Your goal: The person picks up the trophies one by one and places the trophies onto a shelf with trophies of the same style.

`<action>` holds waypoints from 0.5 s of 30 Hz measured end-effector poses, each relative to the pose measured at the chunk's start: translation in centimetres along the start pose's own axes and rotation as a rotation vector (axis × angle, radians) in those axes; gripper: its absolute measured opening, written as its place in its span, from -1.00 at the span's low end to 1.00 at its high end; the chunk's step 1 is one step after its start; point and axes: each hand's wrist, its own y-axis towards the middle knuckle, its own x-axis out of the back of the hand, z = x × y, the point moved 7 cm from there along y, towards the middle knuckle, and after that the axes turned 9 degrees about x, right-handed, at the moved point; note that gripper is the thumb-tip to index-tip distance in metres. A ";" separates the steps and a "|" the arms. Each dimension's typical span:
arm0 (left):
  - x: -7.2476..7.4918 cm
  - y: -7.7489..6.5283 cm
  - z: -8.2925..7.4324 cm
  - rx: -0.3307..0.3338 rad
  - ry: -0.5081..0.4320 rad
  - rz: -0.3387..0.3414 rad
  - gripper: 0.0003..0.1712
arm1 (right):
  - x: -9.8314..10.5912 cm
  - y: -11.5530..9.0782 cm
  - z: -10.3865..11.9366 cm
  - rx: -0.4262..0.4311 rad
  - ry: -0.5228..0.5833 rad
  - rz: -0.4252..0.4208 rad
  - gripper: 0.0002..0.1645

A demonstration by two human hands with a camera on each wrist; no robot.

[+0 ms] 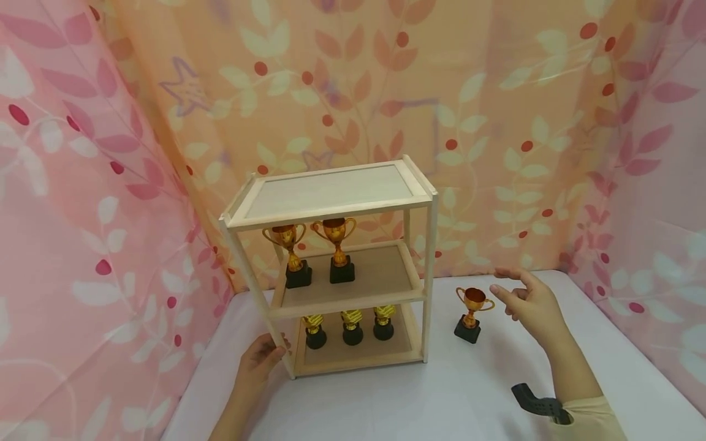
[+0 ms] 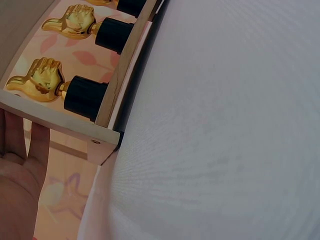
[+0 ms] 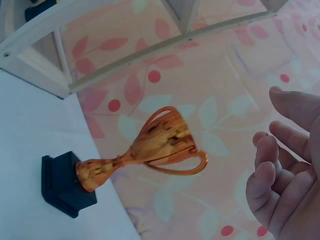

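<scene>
A three-tier wooden shelf stands on the white table. My left hand grips its front left post low down; in the left wrist view that hand's fingers pass behind the post. To the right of the shelf, a bronze-coloured trophy cup with two handles stands upright on a black base, also seen as a trophy cup in the right wrist view. My right hand is just right of that cup, apart from it, fingers loosely bent and holding nothing.
Two similar cups, a left one and a right one, stand on the middle tier. Three gold thumbs-up trophies line the bottom tier. Patterned curtains hang behind and beside the white table.
</scene>
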 end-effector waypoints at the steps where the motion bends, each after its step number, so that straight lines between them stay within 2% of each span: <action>1: 0.0 0.1 0.0 0.000 0.001 0.006 -0.65 | -0.1 -0.1 -0.3 0.006 -0.008 0.001 -0.35; 8: 0.1 0.1 -0.3 -0.001 -0.003 -0.028 -0.64 | -1.0 -0.2 -2.0 0.009 0.042 0.018 -0.32; 10: 0.1 0.0 -0.4 0.000 -0.014 -0.023 -0.64 | -1.2 -0.3 -1.8 0.005 0.069 0.024 -0.32; 15: 0.0 0.0 -0.1 0.014 -0.021 0.003 -0.65 | -1.5 -0.6 -3.0 -0.006 0.105 0.039 -0.31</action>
